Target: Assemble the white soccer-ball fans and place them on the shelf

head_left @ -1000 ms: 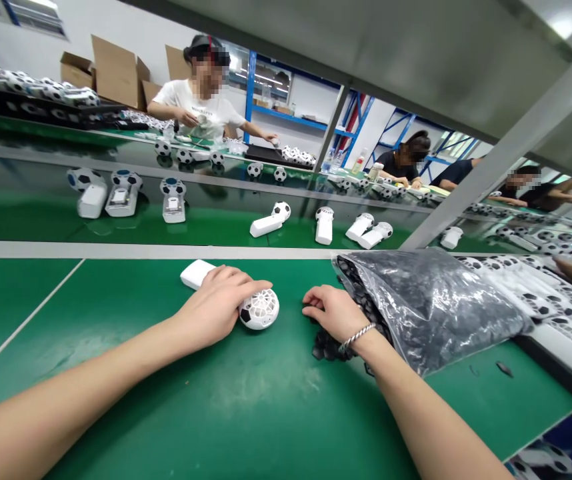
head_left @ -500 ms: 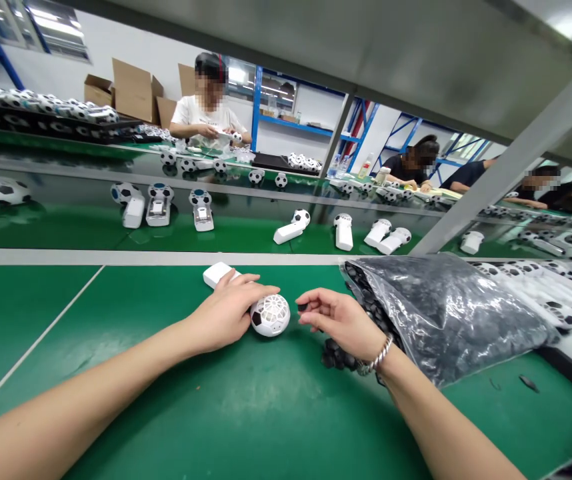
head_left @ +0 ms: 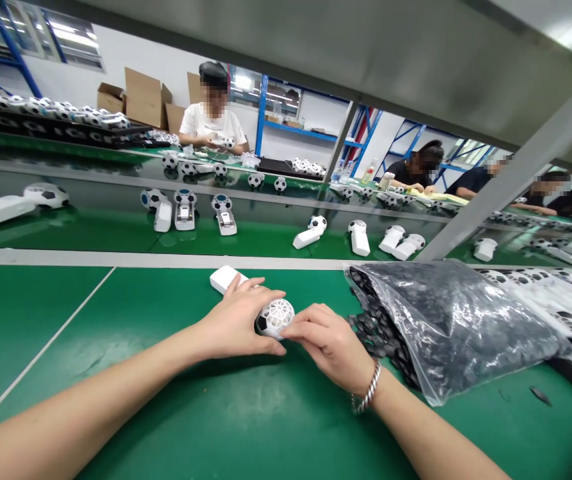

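Note:
On the green work surface lies a white device [head_left: 225,279] with a soccer-ball-shaped head [head_left: 276,315]; the head's top is an open white lattice, with black patches on its side. My left hand [head_left: 243,317] is wrapped around the device, thumb in front of the ball and fingers over its back. At the ball's right edge my right hand [head_left: 323,337] has thumb and fingers pinched together, touching it. The small black piece seen in those fingers earlier is now hidden. Beside my right hand, loose black pieces [head_left: 379,327] spill from a clear plastic bag [head_left: 461,327].
Beyond a pale ledge [head_left: 116,256], several similar devices [head_left: 225,215] lie on a lower green strip. A slanted metal post [head_left: 511,157] rises at right, near trays of soccer-patterned parts [head_left: 556,307]. Overhead hangs a grey shelf [head_left: 341,47]. Several people work across the line.
My right hand has moved left and down from beside the bag's mouth to the ball. My left thumb has come forward around the ball's front, and the ball has turned slightly.

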Motion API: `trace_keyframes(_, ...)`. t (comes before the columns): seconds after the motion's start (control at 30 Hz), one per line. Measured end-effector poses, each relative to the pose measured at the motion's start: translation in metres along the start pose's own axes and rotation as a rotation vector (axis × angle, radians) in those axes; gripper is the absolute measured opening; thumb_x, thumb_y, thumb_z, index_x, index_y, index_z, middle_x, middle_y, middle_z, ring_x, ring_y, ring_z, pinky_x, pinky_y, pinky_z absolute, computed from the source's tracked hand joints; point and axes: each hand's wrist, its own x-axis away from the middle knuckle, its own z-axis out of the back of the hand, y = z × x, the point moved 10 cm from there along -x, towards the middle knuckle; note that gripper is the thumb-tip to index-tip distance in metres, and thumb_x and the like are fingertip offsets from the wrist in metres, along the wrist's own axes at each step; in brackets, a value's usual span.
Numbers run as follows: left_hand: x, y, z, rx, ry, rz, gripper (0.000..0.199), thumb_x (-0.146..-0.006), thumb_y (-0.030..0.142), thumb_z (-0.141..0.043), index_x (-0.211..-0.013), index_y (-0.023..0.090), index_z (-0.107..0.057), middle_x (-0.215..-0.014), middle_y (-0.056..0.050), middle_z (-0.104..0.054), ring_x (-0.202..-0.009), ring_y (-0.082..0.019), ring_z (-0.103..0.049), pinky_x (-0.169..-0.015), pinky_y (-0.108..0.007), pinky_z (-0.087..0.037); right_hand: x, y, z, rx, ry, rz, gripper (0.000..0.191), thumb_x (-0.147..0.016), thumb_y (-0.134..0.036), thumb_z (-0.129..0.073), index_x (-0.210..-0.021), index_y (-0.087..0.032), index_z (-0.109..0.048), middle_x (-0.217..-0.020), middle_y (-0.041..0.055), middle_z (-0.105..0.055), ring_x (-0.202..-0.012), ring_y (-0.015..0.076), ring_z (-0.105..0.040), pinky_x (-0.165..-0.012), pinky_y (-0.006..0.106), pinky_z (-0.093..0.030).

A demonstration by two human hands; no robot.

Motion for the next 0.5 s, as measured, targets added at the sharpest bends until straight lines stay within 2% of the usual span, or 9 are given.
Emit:
trace_keyframes(0.17,0.001,0.0,0.003,0.017,0.078,0.052,0.064,-0.062,0.055,-0.062,-0.117,0.025,-0.048,-0.118,-0.004,-0.054,-0.125,-0.031,-0.027,-0.104,-0.054,-0.006,-0.001,0.012,-0.008,-0.036,-0.004,-0.115,0.017,-0.085,-0.02,-0.047,-0.095,-0.024,-0.061,-0.087,0.0036,-0.061,-0.085,0.0155,-0.053,-0.076,0.032,-0.043)
trace_keyframes(0.27,0.001,0.002,0.004,0.043,0.097,0.079,0.058,-0.062,0.047,-0.065,-0.114,0.025,-0.05,-0.115,-0.004,-0.056,-0.123,-0.031,-0.029,-0.104,-0.054,-0.009,0.001,0.03,-0.006,-0.149,0.048,-0.265,0.028,-0.08,-0.022,-0.055,-0.107,-0.025,-0.054,-0.106,0.0063,-0.055,-0.102,0.0188,-0.049,-0.084,0.035,-0.043)
trace_keyframes(0.37,0.002,0.005,0.008,0.079,0.133,0.089,0.054,-0.058,0.038,-0.068,-0.108,0.024,-0.054,-0.11,-0.005,-0.057,-0.117,-0.03,-0.035,-0.101,-0.051,-0.02,0.001,0.039,-0.02,-0.336,-0.015,-0.371,0.042,-0.078,-0.021,-0.056,-0.118,-0.024,-0.044,-0.117,0.0061,-0.052,-0.107,0.0184,-0.049,-0.086,0.033,-0.045)
trace_keyframes(0.43,0.002,0.007,0.011,0.104,0.169,0.067,0.048,-0.057,0.034,-0.069,-0.103,0.023,-0.056,-0.105,-0.004,-0.058,-0.112,-0.028,-0.039,-0.098,-0.047,-0.028,0.0,0.039,-0.026,-0.422,-0.046,-0.4,0.04,-0.079,-0.02,-0.053,-0.117,-0.024,-0.043,-0.115,0.0045,-0.053,-0.102,0.0159,-0.052,-0.085,0.03,-0.046)
trace_keyframes(0.5,0.003,0.008,0.011,0.12,0.182,0.044,0.047,-0.058,0.033,-0.068,-0.102,0.023,-0.056,-0.103,-0.005,-0.058,-0.11,-0.028,-0.04,-0.096,-0.045,-0.031,0.0,0.04,-0.026,-0.445,-0.051,-0.422,0.038,-0.08,-0.02,-0.053,-0.116,-0.023,-0.043,-0.114,0.0037,-0.054,-0.101,0.0146,-0.053,-0.085,0.029,-0.046)
